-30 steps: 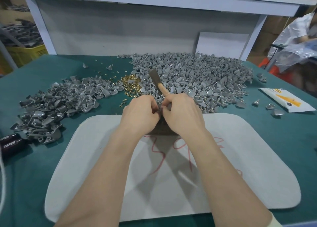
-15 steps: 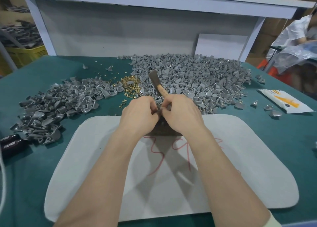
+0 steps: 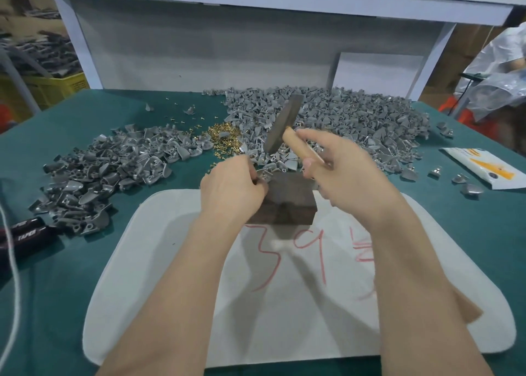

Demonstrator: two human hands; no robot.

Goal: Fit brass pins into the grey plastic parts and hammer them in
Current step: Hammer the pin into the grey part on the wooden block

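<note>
Hammer (image 3: 283, 128) over grey plastic part (image 3: 267, 173) on dark block (image 3: 287, 202).
I see my left hand (image 3: 232, 188) pinching the part at the block's top left edge. My right hand (image 3: 344, 173) is curled round the hammer's wooden handle, head tilted above the block. Brass pins (image 3: 223, 135) lie on the desk (image 3: 57, 290) behind the block, beside the grey heap (image 3: 355, 125).

The hammer (image 3: 284, 122) tilts above one grey part (image 3: 266, 173), brass pins (image 3: 223, 135) heaped beyond.
</note>
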